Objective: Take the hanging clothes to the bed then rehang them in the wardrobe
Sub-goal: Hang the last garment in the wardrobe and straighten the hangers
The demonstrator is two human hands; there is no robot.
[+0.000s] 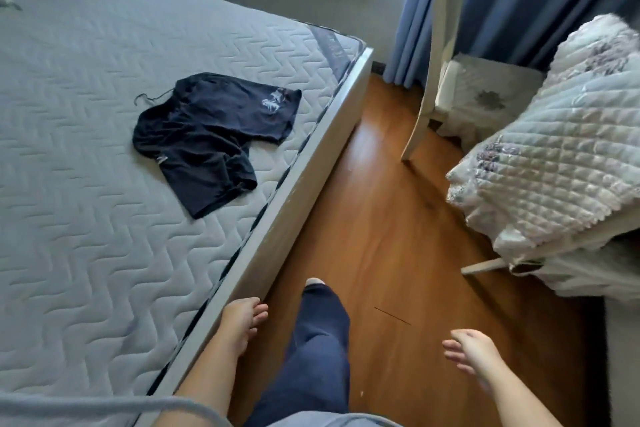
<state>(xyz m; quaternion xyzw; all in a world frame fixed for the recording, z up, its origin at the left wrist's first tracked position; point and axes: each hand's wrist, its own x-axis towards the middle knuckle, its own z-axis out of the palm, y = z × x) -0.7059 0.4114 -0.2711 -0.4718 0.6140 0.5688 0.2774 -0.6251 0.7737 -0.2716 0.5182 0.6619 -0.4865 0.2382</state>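
Black shirt point(211, 135) on bed point(86, 218) lies far-left of the slack, empty left hand point(242, 319); right hand point(474, 350), likewise, farther

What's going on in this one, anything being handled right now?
Nothing is being held. A person stands on the wooden floor beside the bed, one leg forward. The left hand hangs by the bed's edge and the right hand is out over the floor, both with relaxed fingers. A dark garment on a hanger lies crumpled on the bed. No wardrobe is in view.
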